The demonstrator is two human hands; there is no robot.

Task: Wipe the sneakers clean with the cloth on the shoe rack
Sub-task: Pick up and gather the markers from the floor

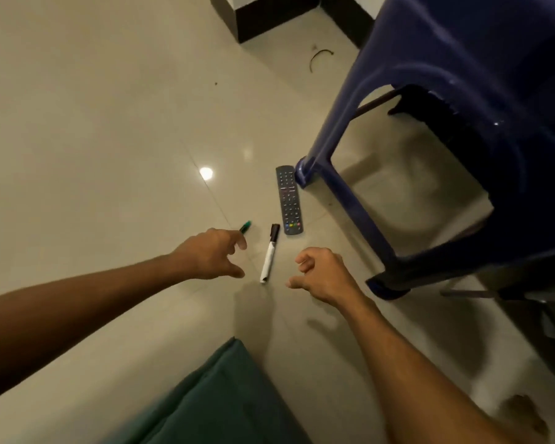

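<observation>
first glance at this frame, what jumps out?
Two bare arms reach over the pale tiled floor, the left hand and right hand flanking a white marker with a black cap. Just beyond it lies a dark remote, beside a leg of the big blue plastic chair that fills the right side. No sneakers or shoe rack show.

On the floor [109, 139], a marker [269, 257] between the left hand [210, 256] and the right hand [321, 274]. Just beyond the left hand, partly behind it, a pen [246, 226]. Farther ahead, a remote [289, 200], just beside one leg of the chair [446, 59] at right.
</observation>
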